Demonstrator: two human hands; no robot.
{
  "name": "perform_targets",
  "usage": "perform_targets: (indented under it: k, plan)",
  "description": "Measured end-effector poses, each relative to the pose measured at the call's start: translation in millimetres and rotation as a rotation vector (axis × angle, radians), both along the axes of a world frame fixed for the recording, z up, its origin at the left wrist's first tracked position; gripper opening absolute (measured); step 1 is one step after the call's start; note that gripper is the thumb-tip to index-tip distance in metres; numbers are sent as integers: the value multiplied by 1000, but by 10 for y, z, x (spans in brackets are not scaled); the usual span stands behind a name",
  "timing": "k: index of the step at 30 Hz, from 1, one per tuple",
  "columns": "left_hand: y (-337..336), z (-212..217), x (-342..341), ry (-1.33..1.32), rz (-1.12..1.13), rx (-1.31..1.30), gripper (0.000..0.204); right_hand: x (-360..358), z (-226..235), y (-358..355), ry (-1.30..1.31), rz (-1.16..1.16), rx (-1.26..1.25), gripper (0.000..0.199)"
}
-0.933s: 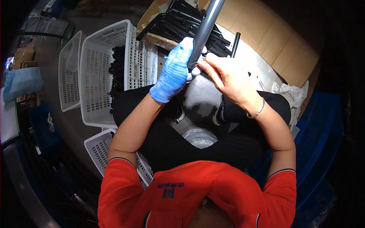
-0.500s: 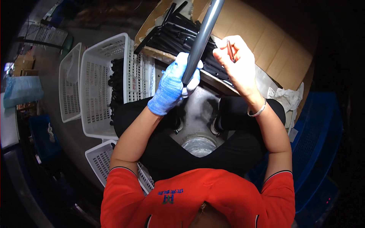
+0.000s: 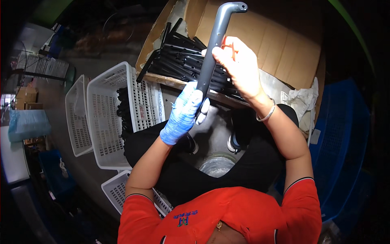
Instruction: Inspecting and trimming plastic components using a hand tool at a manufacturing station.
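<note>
A dark grey metal tube (image 3: 210, 61) with a bent, flattened upper end rises at a slant in front of me. Holes show along its side. My left hand (image 3: 185, 116), in a blue and white glove, is closed round its lower end. My bare right hand (image 3: 243, 71) is at the tube's middle, thumb and fingertips against it. Its fingers are curled on a slim dark red pen-like tool (image 3: 234, 53), mostly hidden and washed out by bright light. Behind the tube, a cardboard box (image 3: 268, 36) holds several similar black tubes (image 3: 174, 61).
White slotted plastic baskets stand at the left; the large basket (image 3: 107, 156) holds black parts (image 3: 124, 107). A smaller white basket (image 3: 115, 189) is by my left elbow. Crumpled white wrapping (image 3: 302, 97) lies at the box's right edge, with a blue crate (image 3: 341, 134) beyond it.
The tube has come lower, so its bent upper end now shows. My right hand has moved left onto the tube's middle. My left hand keeps its hold on the lower end.
</note>
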State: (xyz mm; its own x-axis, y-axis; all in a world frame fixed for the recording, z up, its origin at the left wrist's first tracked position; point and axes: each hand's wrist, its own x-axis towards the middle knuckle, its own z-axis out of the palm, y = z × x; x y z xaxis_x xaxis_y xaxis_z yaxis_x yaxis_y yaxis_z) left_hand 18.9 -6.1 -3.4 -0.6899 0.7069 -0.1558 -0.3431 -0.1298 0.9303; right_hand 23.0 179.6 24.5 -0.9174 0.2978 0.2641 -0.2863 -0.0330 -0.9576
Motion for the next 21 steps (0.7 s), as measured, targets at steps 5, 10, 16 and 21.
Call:
perform_targets:
  k: [5, 10, 16, 21]
  plan:
    - [35, -6, 25, -5, -11, -56, 37, -41, 41, 125, -15, -80, 11, 20]
    - [9, -6, -5, 94, 56, -174, 39, -25, 54, 171, 0, -102, 17, 18]
    - [1, 148, -26, 136, -50, -214, 40, -91, -28, 235, 113, -205, 148, 18]
    - [21, 144, -25, 152, -50, -203, 38, -74, -40, 419, 163, -242, 90, 22]
